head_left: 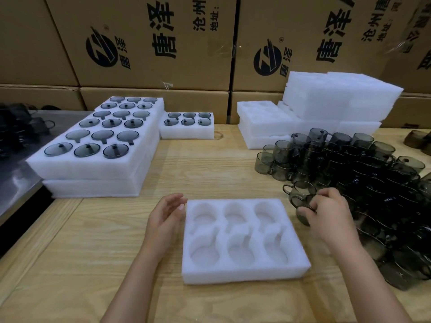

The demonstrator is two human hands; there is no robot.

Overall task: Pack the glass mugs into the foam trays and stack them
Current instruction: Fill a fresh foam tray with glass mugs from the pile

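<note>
A white foam tray [242,272] with several hollow pockets lies on the wooden table in front of me. My left hand [165,215] hovers at the tray's left edge, fingers relaxed and holding nothing. To the tray's right, my right hand [331,210] curls its fingers round a smoky glass mug [303,214] at the near edge of a big pile of glass mugs [363,173]. Filled trays [93,169] holding mugs are stacked at the left, and a smaller filled tray [186,132] sits behind them.
Stacks of unfilled foam trays [326,101] stand at the back right. Cardboard boxes [151,43] wall off the rear. A metal surface [18,180] adjoins the table [105,241] on the left, with dark glassware [21,129] on it. Brown glass items [419,141] sit at the far right.
</note>
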